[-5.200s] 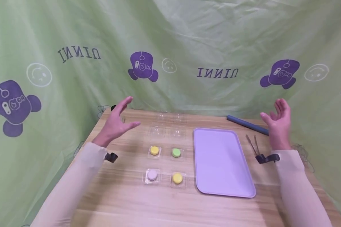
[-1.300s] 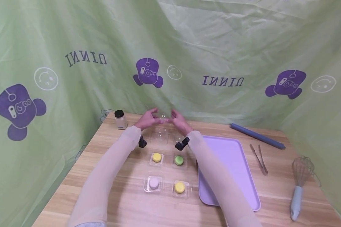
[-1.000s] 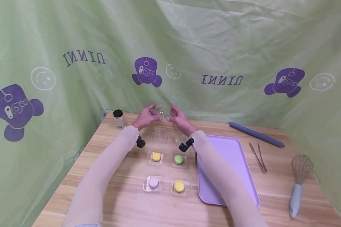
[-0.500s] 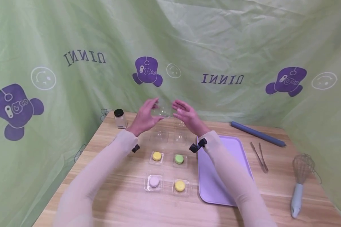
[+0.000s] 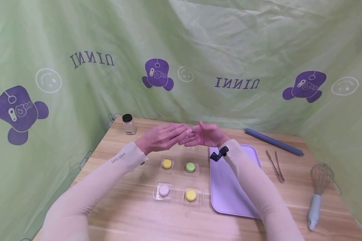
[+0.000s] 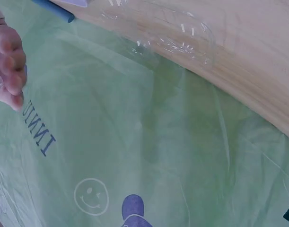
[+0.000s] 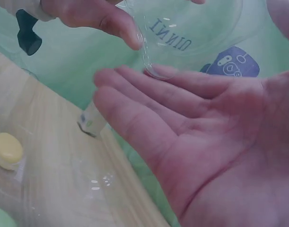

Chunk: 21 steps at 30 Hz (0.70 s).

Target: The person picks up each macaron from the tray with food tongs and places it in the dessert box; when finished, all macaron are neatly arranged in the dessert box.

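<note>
Left hand (image 5: 163, 138) is pinching a clear plastic cup (image 7: 182, 42) over the flat, open right hand (image 5: 205, 134); a loosening pinch risks dropping it.

The clear plastic lid (image 7: 191, 35) looks glossy and thin (it glints at the rim), the wooden table (image 5: 132, 214) smooth with pale grain, the lilac plastic tray (image 5: 229, 197) matt, the green backdrop (image 5: 229, 40) creased cloth.

A purple tray (image 5: 229, 187), tongs (image 5: 275, 165), a whisk (image 5: 317, 194), a blue roll (image 5: 273, 143) and a jar (image 5: 128, 124) lie on the wooden table (image 5: 132, 214).
</note>
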Each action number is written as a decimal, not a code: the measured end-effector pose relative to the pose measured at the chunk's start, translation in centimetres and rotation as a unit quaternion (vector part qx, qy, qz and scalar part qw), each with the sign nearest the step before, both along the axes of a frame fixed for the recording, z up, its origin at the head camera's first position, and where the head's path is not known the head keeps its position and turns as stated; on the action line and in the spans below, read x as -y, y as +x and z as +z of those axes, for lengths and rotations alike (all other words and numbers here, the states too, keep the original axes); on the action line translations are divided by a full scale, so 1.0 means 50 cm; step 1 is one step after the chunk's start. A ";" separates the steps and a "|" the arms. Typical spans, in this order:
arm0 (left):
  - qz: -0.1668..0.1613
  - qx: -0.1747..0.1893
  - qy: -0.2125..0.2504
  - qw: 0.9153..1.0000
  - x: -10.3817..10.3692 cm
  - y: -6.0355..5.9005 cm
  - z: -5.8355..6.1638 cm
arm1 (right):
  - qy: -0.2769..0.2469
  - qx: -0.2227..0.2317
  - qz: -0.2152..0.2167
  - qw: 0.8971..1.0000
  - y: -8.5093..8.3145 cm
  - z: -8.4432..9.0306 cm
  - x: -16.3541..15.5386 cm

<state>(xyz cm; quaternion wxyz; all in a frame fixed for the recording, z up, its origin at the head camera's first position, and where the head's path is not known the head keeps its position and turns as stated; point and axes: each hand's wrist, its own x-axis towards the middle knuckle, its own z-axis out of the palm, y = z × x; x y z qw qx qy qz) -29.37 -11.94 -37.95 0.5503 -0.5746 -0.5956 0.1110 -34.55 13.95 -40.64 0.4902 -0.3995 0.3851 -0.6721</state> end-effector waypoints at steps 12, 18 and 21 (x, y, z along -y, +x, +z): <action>0.009 -0.007 -0.019 1.000 -0.006 0.010 0.006 | -0.033 -0.035 0.021 0.999 0.015 -0.008 -0.009; -0.007 0.176 0.031 0.984 -0.010 0.017 0.009 | 0.003 -0.121 -0.095 0.988 0.036 0.023 -0.021; -0.003 0.455 0.098 0.885 -0.005 0.032 0.018 | 0.071 -0.231 -0.255 0.936 0.065 0.054 -0.021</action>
